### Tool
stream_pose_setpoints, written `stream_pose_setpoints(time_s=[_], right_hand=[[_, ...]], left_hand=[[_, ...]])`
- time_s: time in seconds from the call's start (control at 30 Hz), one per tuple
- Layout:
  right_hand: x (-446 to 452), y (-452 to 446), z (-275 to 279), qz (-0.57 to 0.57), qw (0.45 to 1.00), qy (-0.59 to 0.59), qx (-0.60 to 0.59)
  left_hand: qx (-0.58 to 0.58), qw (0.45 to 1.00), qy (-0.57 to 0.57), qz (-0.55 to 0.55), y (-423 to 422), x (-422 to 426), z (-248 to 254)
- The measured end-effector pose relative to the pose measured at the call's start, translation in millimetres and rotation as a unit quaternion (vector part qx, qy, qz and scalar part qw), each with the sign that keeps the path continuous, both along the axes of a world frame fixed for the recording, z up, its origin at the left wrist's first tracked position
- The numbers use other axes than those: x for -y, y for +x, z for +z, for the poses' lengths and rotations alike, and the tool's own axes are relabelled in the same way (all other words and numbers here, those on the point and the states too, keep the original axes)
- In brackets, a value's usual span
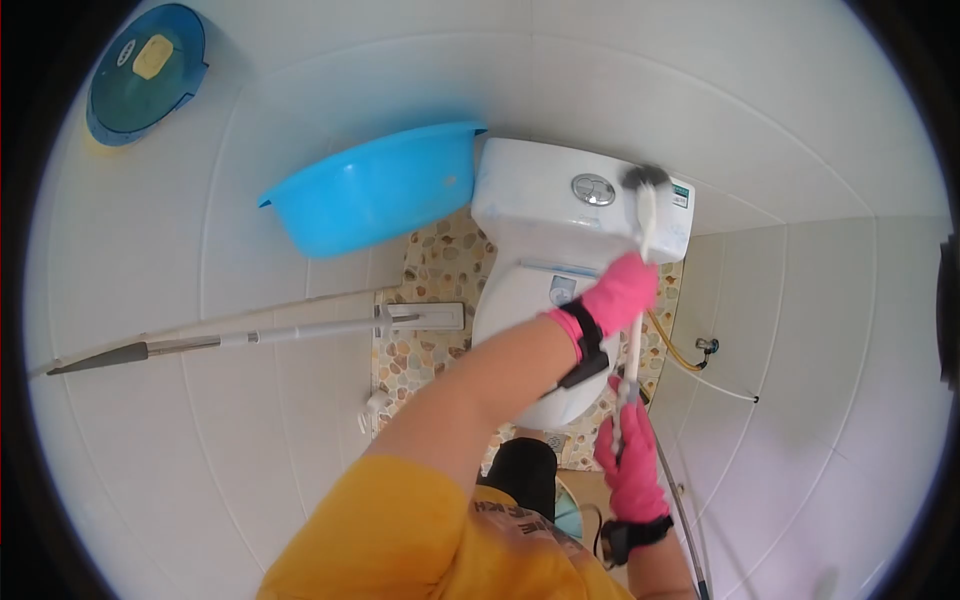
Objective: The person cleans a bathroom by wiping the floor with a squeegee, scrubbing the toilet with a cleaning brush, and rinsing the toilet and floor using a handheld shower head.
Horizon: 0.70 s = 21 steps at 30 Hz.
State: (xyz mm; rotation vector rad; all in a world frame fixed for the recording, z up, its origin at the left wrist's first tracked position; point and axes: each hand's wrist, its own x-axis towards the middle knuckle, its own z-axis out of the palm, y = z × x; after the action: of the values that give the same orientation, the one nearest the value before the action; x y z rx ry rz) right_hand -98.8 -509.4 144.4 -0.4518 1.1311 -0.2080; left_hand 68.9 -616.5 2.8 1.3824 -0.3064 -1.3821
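The yellow sleeve [370, 520] lies nearest the camera, at near left. The left hand [618, 292], in a pink glove, is clamped on the upper handle of the long-handled brush [634, 350]. The right hand [630, 450], likewise gloved, has its fingers wrapped around the near grip. The blurred brush head [645, 178] is at the toilet tank's [540, 185] far right top, right of the flush button [593, 189]. A blue basin [370, 190] sits just left.
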Motion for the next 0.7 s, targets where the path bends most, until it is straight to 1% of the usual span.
stream_pose_setpoints(time_s=[0.03,0.07,0.1,0.13,0.17,0.2,0.23,0.3,0.33,0.37,0.4,0.43,0.47,0.5,0.53,0.57,0.6,0.63,0.67,0.7], right_hand=[[11.0,13.2,1.1,0.003,1.0,0.001,-0.001],[21.5,27.8,1.0,0.079,0.994,-0.069,-0.005],[25.1,35.0,0.9,0.152,0.978,-0.139,-0.008],[20.4,34.8,-2.2,0.15,0.979,-0.139,-0.005],[11.5,34.1,-8.3,0.173,0.975,-0.14,-0.005],[1.9,32.1,-12.0,0.199,0.97,-0.141,-0.007],[-11.8,25.5,-10.6,0.186,0.976,-0.111,0.004],[-37.2,7.6,-6.4,0.162,0.984,-0.073,-0.027],[-45.3,-1.7,-5.7,0.164,0.983,-0.076,-0.032],[-52.9,-11.4,-5.0,0.115,0.991,-0.068,-0.026],[-57.0,-16.4,-4.2,0.065,0.996,-0.059,-0.02],[-58.1,-15.5,-3.0,0.065,0.996,-0.06,-0.022],[-54.3,-12.6,-1.7,0.041,0.995,-0.085,-0.036],[-49.0,-8.8,2.1,0.017,0.993,-0.108,-0.048],[-42.7,-6.5,10.7,0.057,0.989,-0.121,-0.07],[-44.5,-6.5,9.1,0.056,0.989,-0.118,-0.067],[-47.8,-4.5,4.2,0.087,0.988,-0.099,-0.077],[-52.9,-2.7,-2.0,0.114,0.986,-0.081,-0.087],[-60.5,-1.5,-11.6,0.117,0.989,-0.064,-0.063],[-66.5,1.7,-15.5,0.109,0.99,-0.063,-0.06]], left_hand=[[0.042,0.998,-0.05,0.025,22.5,-0.3,-5.8],[0.087,0.99,-0.1,0.048,46.0,-5.1,-14.9],[-0.001,0.996,-0.048,0.074,68.0,-15.5,-3.5],[0.025,0.995,0.027,0.088,80.8,-29.3,11.2],[0.055,0.996,0.052,0.048,88.5,-42.4,-3.1],[0.043,0.994,0.09,0.034,84.5,-54.8,-1.0],[0.029,0.991,0.128,0.023,73.0,-69.1,1.8],[-0.009,0.995,0.071,0.07,32.2,-77.5,-4.6],[-0.038,0.997,0.064,0.035,15.4,-73.9,-8.6],[-0.069,0.996,0.058,-0.001,-1.1,-66.3,-14.7],[0.019,0.997,0.011,-0.077,-20.3,-51.8,-31.3],[0.109,0.982,-0.035,-0.152,-34.9,-41.3,-43.9],[0.109,0.982,-0.038,-0.151,-35.7,-31.9,-43.8],[0.096,0.988,-0.024,-0.121,-32.6,-21.5,-41.3],[0.082,0.992,-0.006,-0.091,-33.2,-17.9,-39.0],[-0.032,0.998,-0.002,-0.057,-3.8,-41.3,7.2],[-0.054,0.998,-0.001,-0.019,5.5,-54.7,5.5],[-0.041,0.998,0.036,-0.012,14.3,-65.9,-8.0],[-0.001,0.996,0.088,0.007,23.3,-75.1,9.5],[0.03,0.996,0.083,-0.001,32.5,-82.7,7.1]])
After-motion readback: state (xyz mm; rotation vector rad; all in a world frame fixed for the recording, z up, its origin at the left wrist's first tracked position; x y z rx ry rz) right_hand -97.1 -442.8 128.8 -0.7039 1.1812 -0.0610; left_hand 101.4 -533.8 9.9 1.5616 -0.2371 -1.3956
